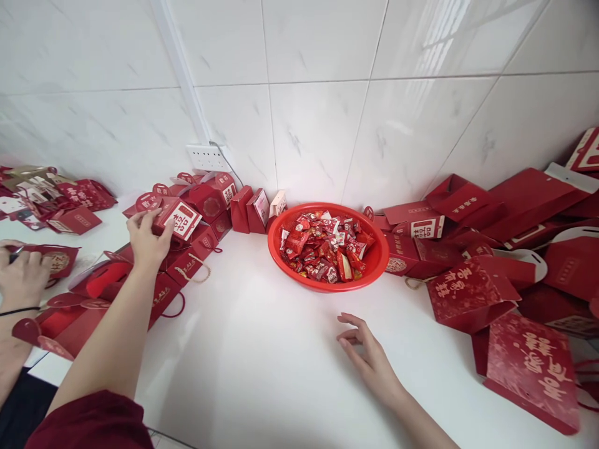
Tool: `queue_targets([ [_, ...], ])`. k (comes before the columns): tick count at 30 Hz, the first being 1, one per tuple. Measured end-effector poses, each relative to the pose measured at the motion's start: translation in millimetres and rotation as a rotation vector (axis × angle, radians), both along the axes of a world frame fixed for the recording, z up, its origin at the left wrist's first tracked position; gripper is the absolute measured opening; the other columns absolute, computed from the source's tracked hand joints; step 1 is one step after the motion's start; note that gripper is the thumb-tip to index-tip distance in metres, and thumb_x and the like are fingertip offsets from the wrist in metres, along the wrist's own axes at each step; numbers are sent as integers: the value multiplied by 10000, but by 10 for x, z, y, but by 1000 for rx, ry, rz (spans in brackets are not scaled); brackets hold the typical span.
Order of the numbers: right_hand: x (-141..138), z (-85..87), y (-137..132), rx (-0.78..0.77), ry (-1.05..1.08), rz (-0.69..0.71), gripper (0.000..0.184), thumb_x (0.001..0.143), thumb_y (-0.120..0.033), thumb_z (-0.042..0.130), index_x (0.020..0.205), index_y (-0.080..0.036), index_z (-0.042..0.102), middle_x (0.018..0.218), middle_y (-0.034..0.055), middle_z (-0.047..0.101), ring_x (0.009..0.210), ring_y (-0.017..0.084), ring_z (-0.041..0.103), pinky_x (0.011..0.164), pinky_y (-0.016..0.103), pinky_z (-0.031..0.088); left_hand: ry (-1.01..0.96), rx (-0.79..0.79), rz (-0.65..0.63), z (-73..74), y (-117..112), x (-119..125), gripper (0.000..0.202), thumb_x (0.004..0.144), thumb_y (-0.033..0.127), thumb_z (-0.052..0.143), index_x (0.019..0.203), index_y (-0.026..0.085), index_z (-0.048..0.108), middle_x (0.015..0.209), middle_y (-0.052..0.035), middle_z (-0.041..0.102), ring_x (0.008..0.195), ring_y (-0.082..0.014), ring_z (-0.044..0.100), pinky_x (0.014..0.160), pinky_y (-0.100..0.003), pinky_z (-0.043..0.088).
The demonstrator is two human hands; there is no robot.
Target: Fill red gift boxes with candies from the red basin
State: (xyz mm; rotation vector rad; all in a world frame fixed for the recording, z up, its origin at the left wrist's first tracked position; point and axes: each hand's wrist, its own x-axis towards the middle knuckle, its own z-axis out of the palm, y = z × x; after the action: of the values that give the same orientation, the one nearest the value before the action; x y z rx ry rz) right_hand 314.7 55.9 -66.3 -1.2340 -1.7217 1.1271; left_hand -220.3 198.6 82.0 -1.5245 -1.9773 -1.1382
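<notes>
My left hand (148,240) reaches out to the left and is closed on a small red gift box (180,218) with a white label, held on top of a heap of similar boxes. My right hand (367,352) hovers low over the white tabletop (262,349), fingers loosely apart and holding nothing, a little in front of a round red basket (377,269) filled with red-wrapped candies (325,246).
Folded red gift bags (472,290) pile up along the right side, more red boxes (248,209) stand against the tiled wall, and a wall socket (208,157) sits in the corner. Another person's hand (23,274) with a black wristband works at the far left over red boxes.
</notes>
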Motion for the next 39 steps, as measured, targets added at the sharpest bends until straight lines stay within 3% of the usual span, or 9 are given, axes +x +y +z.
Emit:
queue_targets([
  [6,10,0,-4,-21,-12,15,357,1007,-406,436,1351,-314,417,1202,64,630,1024,214,649,894,397,539,29,-127,-42,121,31,-128,520,828,377,736,1297,180,626,1348,-84,432,1249,-263,454,1172,-494,319],
  [9,8,0,-2,-27,-17,23,354,1010,-408,433,1351,-314,410,1214,69,620,1028,214,641,907,403,524,37,-141,-44,118,40,-126,546,855,406,709,1340,181,596,1394,-93,409,1292,-272,435,1183,-488,306],
  [16,9,-8,6,-34,-20,27,352,1013,-414,423,1351,-321,396,1197,57,612,1035,210,626,903,386,510,60,-135,-56,13,106,-12,591,922,427,600,1433,151,493,1514,-129,319,1399,-293,350,1213,-469,256],
  [22,10,-12,14,-69,-18,32,358,1013,-420,423,1352,-312,393,1169,59,621,1030,208,623,892,376,511,59,-128,-36,-103,35,0,660,911,481,579,1474,166,441,1542,-171,302,1434,-338,347,1198,-480,313],
  [30,8,-31,26,-57,-19,28,352,1011,-406,431,1350,-316,395,1250,62,597,1019,202,624,886,368,504,145,27,-50,110,33,71,602,926,485,573,1438,180,485,1521,-128,328,1431,-266,356,1232,-409,260],
  [39,18,-41,37,-51,-18,35,344,1016,-394,423,1350,-317,390,1235,56,601,1022,195,625,893,362,504,116,-214,-25,57,135,-192,586,876,512,629,1367,198,567,1461,-124,402,1385,-302,423,1190,-490,341],
])
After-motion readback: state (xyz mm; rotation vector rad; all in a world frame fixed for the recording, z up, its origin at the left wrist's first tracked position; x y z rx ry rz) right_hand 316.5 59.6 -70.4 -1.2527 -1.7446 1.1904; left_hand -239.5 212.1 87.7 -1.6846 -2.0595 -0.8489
